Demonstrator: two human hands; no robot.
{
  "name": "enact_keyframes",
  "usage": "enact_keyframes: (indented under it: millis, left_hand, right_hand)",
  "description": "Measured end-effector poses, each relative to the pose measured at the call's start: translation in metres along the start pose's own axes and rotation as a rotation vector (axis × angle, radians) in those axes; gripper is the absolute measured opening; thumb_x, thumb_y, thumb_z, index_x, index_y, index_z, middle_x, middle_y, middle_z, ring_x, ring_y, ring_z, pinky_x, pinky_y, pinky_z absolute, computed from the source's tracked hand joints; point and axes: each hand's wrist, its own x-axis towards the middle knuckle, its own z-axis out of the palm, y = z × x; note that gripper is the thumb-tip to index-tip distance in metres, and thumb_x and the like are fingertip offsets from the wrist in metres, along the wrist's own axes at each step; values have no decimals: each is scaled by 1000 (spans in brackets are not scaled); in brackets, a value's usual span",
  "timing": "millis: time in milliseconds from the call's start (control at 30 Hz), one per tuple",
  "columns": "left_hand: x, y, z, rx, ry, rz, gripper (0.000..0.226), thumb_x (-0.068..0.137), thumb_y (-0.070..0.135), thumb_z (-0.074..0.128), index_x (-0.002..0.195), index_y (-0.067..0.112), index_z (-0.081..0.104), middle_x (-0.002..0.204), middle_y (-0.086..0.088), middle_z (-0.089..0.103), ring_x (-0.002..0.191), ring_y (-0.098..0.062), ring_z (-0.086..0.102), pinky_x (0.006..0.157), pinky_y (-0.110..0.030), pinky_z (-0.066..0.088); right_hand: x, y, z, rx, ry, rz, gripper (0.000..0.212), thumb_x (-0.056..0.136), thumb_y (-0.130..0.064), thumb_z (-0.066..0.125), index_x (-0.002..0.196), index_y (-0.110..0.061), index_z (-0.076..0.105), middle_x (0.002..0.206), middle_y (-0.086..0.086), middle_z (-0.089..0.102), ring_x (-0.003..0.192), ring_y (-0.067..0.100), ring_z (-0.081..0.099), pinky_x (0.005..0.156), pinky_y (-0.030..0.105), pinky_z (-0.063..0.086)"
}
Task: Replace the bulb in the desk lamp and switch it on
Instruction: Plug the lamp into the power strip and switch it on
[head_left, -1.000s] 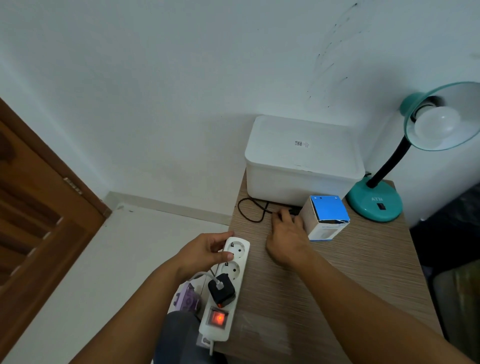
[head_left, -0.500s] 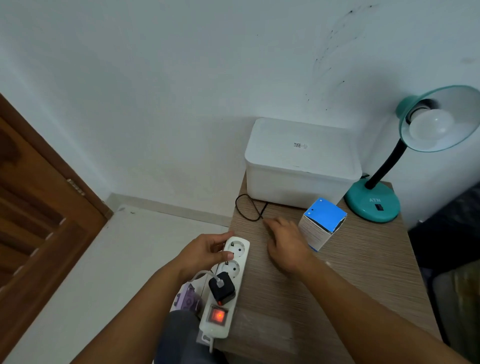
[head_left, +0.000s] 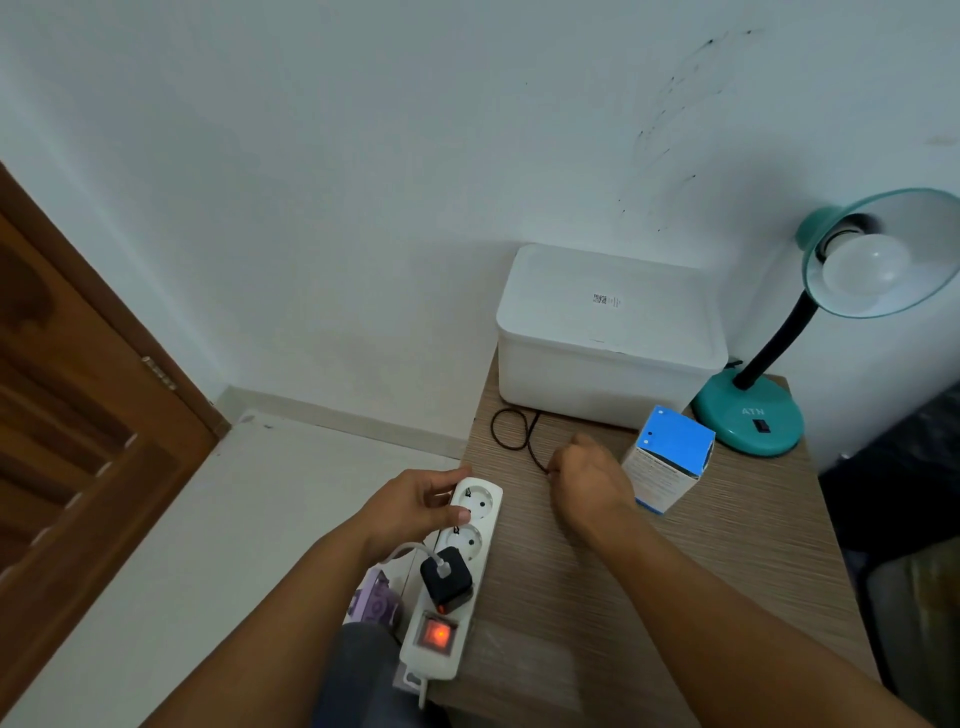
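Both hands busy: left hand (head_left: 415, 506) grips the white plastic power strip (head_left: 453, 577) (switch glowing red), right hand (head_left: 589, 480) pinches the thin black cord (head_left: 522, 434) on the wood-grain table (head_left: 675, 597)

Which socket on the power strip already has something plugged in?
The third socket, next to the lit red switch, holds a black adapter; the two farther ones are empty.

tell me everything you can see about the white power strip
The power strip is long, white plastic, lying along the wooden table's left edge, partly overhanging it. Its red rocker switch glows at the near end. A black adapter with a white cable fills one socket; two far sockets are empty. The left hand grips its far end.
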Motion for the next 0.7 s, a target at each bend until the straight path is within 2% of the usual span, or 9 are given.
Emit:
enact_keyframes:
  millis: [100,333,400,500,567,700]
  left_hand:
    - [-1,-1,0,-35,-7,-8,57,84,15,79,137,27,61,136,18,62,122,-2,61,109,-39,48]
    - [-2,-2,-1,-65,-27,-21,61,80,22,82,136,31,61,136,15,62,126,-9,60,109,-45,46]
    - [-2,-2,0,-51,-12,-21,58,82,19,81,135,30,62,135,15,63,123,-6,61,106,-36,50]
    - [-3,0,3,-42,42,-3,52,83,12,80,130,26,67,126,13,69,110,3,66,80,-6,51]
    - [-5,0,4,-45,79,-1,48,82,10,80,126,25,70,117,15,72,99,6,69,69,-2,48]
    - [-10,1,6,-43,112,-9,42,82,11,81,121,25,73,101,20,75,90,7,71,65,-2,48]
  right_hand:
    - [-10,2,-6,65,46,-78,19,92,-26,59,103,-20,73,108,2,60,104,20,55,83,34,49]
    - [-34,-18,-27,371,94,-107,17,92,-28,62,105,-25,73,98,-9,71,84,4,58,74,25,47]
    - [-37,-23,-33,488,103,-108,16,90,-28,65,103,-25,74,94,-10,72,81,0,61,74,21,51]
    - [-44,-29,-42,624,109,-126,13,87,-26,70,99,-23,75,76,-18,67,71,-8,64,62,5,46]
    - [-49,-33,-47,695,116,-147,12,86,-24,71,97,-22,74,72,-21,65,70,-16,62,61,1,43]
    - [-56,-39,-52,804,95,-184,8,85,-19,72,90,-25,74,70,-17,68,68,-14,62,60,3,43]
